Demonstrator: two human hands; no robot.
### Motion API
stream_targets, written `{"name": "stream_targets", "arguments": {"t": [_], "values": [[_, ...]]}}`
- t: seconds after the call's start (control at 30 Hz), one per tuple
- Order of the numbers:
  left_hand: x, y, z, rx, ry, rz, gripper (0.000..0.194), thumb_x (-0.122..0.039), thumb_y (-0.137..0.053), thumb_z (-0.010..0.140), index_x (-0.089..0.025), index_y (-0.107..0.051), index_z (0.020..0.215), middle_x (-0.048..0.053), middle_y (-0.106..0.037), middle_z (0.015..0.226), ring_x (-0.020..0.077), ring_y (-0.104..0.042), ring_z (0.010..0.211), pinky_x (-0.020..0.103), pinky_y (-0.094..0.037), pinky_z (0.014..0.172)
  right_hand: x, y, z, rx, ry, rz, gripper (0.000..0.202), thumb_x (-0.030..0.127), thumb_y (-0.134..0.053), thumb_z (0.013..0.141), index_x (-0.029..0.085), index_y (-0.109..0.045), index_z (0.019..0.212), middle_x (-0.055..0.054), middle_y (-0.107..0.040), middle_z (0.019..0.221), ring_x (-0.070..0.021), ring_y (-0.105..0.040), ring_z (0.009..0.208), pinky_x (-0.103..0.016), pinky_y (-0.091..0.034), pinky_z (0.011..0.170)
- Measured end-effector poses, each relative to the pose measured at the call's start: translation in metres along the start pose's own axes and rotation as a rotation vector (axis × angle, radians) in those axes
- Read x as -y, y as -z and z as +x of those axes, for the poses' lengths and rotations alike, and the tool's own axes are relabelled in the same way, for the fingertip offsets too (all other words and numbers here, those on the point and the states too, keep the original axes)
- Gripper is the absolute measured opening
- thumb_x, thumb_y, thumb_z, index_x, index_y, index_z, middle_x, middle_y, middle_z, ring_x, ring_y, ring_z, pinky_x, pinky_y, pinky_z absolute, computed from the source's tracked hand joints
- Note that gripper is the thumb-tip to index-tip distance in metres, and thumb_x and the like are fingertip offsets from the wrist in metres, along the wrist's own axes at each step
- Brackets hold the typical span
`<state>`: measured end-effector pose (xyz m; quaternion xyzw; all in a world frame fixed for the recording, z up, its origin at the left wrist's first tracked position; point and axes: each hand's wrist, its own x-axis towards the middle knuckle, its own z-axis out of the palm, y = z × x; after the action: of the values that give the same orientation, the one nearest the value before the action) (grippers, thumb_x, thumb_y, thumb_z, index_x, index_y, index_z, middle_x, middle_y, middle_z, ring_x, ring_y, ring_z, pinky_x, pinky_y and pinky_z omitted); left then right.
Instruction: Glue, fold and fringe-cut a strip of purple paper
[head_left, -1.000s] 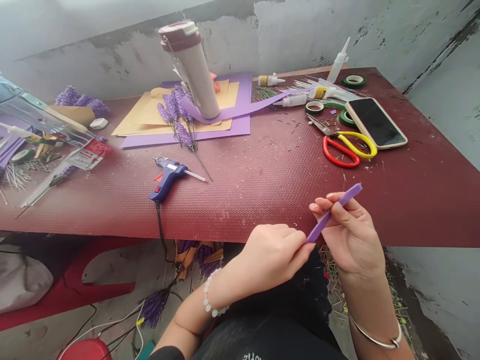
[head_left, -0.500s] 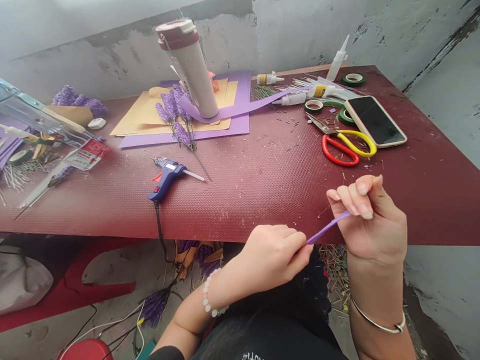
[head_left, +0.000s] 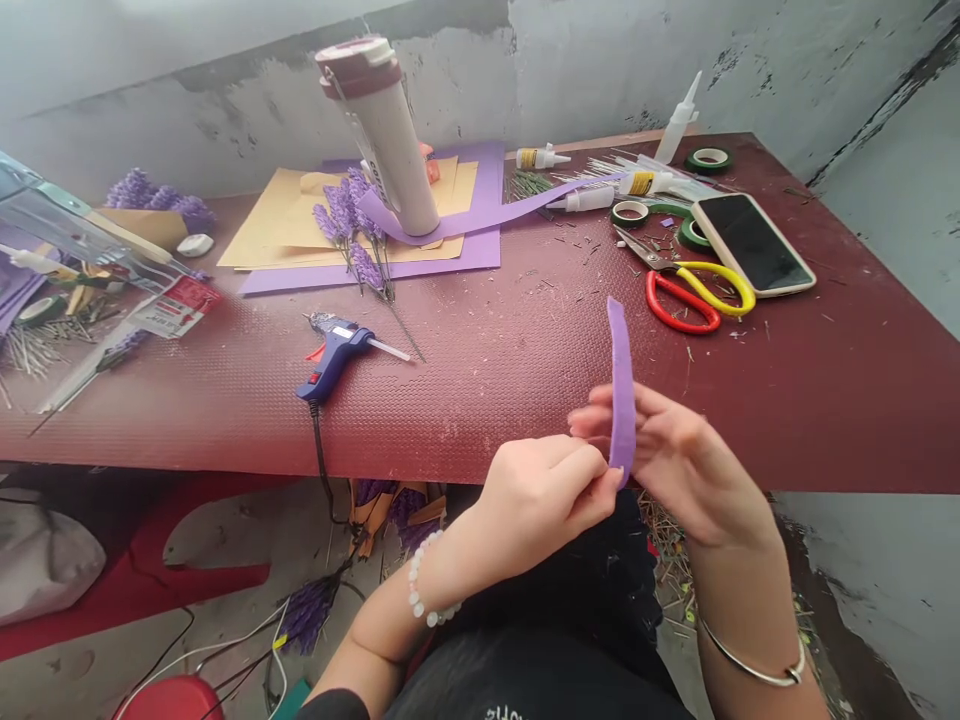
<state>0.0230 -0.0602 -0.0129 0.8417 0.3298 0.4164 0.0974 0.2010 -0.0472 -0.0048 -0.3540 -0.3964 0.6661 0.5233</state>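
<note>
A narrow purple strip (head_left: 622, 390), paper or felt by its look, stands nearly upright above the table's front edge. My left hand (head_left: 551, 490) is closed, pinching the strip's lower end between thumb and forefinger. Just behind and to the right of the strip is my right hand (head_left: 679, 455), its fingers loosely spread and curved. Its far fingertips pass behind the strip; whether they touch it I cannot tell. Beyond the hands lie scissors (head_left: 686, 290) with one red and one yellow handle. A blue glue gun (head_left: 335, 355) rests to the left.
A tumbler (head_left: 394, 150) stands on tan and purple sheets (head_left: 255, 280), beside purple flower sprigs (head_left: 341, 215). A long purple strip (head_left: 517, 210) runs rightward from it. Glue bottles (head_left: 677, 120), green tape rolls (head_left: 709, 160) and a phone (head_left: 754, 245) sit at the right. A clear plastic container (head_left: 82, 230) is at left.
My right hand has let go of the strip's free end and moved left, its fingers now spread. The strip has swung from slanting rightward to nearly upright. My left hand has barely moved.
</note>
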Motion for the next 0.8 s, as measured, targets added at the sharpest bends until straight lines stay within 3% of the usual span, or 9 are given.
{"name": "stream_targets", "arguments": {"t": [0.07,0.17,0.23,0.3,0.47,0.63,0.8], "values": [[0.000,0.001,0.001,0.015,-0.008,-0.010,0.044,-0.022,-0.050,0.117,-0.019,-0.059,0.075,-0.004,-0.063,0.064,0.0074,-0.055,0.055,0.020,-0.045,0.057,-0.002,-0.002,-0.001,-0.015,0.054,-0.063,0.036,0.062,-0.097,0.081,0.028,-0.086,0.080,-0.004,-0.083,0.080,-0.0197,-0.075,0.075,-0.032,-0.063,0.067],[-0.001,0.000,0.000,0.047,0.008,0.005,0.042,-0.035,-0.051,0.120,-0.018,-0.066,0.085,-0.002,-0.068,0.070,0.0080,-0.058,0.057,0.021,-0.046,0.057,-0.003,-0.004,0.001,-0.082,0.143,-0.071,0.040,0.059,-0.100,0.078,0.028,-0.079,0.063,0.000,-0.071,0.065,-0.0173,-0.067,0.066,-0.030,-0.058,0.061],[-0.001,-0.001,-0.001,0.033,-0.012,0.074,0.042,-0.037,-0.053,0.119,-0.018,-0.067,0.084,-0.002,-0.068,0.069,0.0093,-0.059,0.057,0.023,-0.046,0.057,-0.004,-0.004,0.003,-0.086,0.166,-0.055,0.042,0.060,-0.098,0.079,0.028,-0.077,0.062,0.000,-0.068,0.062,-0.0177,-0.064,0.064,-0.032,-0.057,0.060],[-0.002,-0.003,-0.001,0.011,-0.051,0.147,0.046,-0.027,-0.051,0.119,-0.019,-0.063,0.075,-0.003,-0.064,0.064,0.0092,-0.056,0.055,0.025,-0.042,0.055,-0.006,-0.005,0.002,-0.097,0.188,-0.040,0.041,0.060,-0.097,0.080,0.028,-0.078,0.062,0.000,-0.069,0.064,-0.0175,-0.065,0.065,-0.031,-0.058,0.062],[-0.004,-0.003,0.001,-0.027,-0.073,0.154,0.050,-0.017,-0.046,0.117,-0.019,-0.059,0.069,-0.003,-0.063,0.061,0.0086,-0.054,0.052,0.026,-0.039,0.055,-0.007,-0.008,0.000,-0.039,0.098,-0.055,0.037,0.062,-0.101,0.075,0.032,-0.092,0.093,-0.005,-0.086,0.097,-0.0195,-0.074,0.085,-0.033,-0.065,0.078],[-0.002,-0.002,0.002,-0.001,-0.025,0.178,0.045,-0.022,-0.052,0.117,-0.019,-0.062,0.073,-0.003,-0.062,0.062,0.0093,-0.053,0.051,0.025,-0.037,0.053,-0.009,-0.004,0.005,-0.052,0.059,-0.037,0.038,0.057,-0.103,0.071,0.028,-0.081,0.064,-0.001,-0.069,0.071,-0.0168,-0.061,0.069,-0.030,-0.057,0.061],[-0.003,-0.003,0.001,-0.019,-0.028,0.220,0.050,-0.017,-0.047,0.117,-0.019,-0.059,0.068,-0.005,-0.059,0.057,0.0077,-0.048,0.047,0.026,-0.034,0.050,-0.014,0.001,0.005,-0.059,0.116,0.031,0.041,0.058,-0.102,0.074,0.028,-0.076,0.066,0.001,-0.068,0.075,-0.0166,-0.063,0.074,-0.031,-0.060,0.070]]}}
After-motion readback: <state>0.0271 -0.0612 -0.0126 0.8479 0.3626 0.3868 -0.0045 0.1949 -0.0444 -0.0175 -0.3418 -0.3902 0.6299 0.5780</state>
